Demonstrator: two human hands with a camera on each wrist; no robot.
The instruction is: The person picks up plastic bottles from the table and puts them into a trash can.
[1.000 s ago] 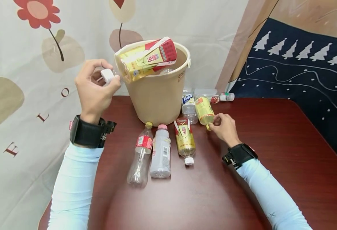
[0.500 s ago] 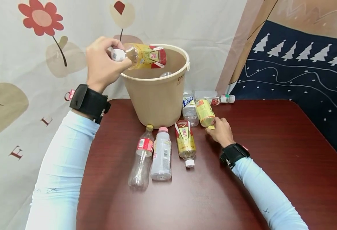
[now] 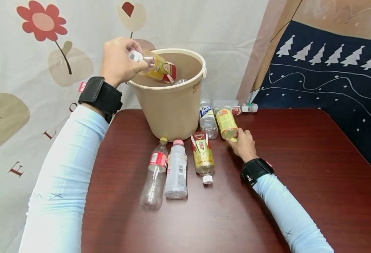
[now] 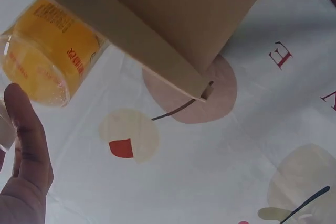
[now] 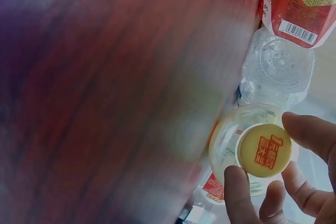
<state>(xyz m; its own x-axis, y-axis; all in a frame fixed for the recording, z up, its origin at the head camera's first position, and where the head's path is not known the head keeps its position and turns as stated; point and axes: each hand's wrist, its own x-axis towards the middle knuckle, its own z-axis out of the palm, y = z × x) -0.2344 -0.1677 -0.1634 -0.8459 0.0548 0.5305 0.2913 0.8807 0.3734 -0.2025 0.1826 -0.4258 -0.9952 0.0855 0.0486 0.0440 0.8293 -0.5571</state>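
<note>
In the head view, my left hand (image 3: 120, 61) holds a clear bottle with a yellow-and-red label (image 3: 161, 68) near its white cap. The bottle slants base-down into the mouth of a beige bucket (image 3: 172, 112). Its yellow label and the thumb also show in the left wrist view. On the table, my right hand (image 3: 243, 144) pinches the yellow cap (image 5: 265, 150) of a lying bottle with a yellow label (image 3: 226, 123). Thumb and fingers sit around that cap in the right wrist view.
Beside the bucket lie a clear bottle with a blue-and-white label (image 3: 208, 121) and another clear bottle (image 3: 228, 106). In front lie a red-labelled cola bottle (image 3: 153, 179), a whitish pink-capped bottle (image 3: 176, 172) and a yellow-and-red labelled bottle (image 3: 202, 154). Something clear (image 3: 181, 81) shows inside the bucket.
My left hand has moved right, and the bottle's base has swung down into the bucket's mouth. My right hand has shifted slightly left and closed in around the yellow cap.
</note>
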